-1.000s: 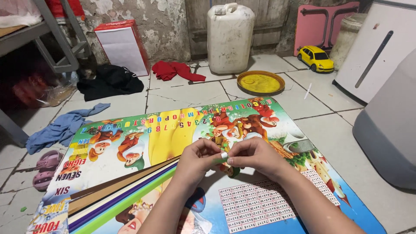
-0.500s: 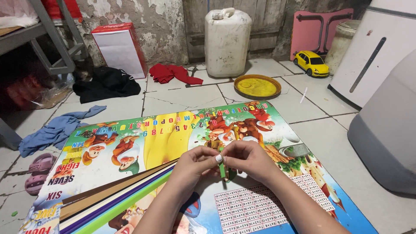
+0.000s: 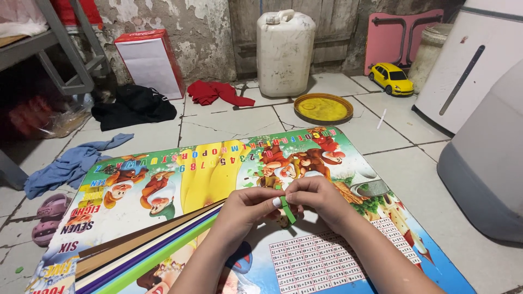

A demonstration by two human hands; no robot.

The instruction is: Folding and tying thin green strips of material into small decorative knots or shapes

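Hands (image 3: 283, 204) have sunk lower over the table (image 3: 218, 174), green strip (image 3: 287, 210) unchanged.

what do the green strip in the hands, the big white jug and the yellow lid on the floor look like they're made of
Green strip: likely paper, thin, flat and matte, pinched by left hand and right hand.
White jug: plastic, seemingly; dull, slightly see-through moulded walls.
Yellow lid: probably plastic with a soft sheen, though painted metal is possible.
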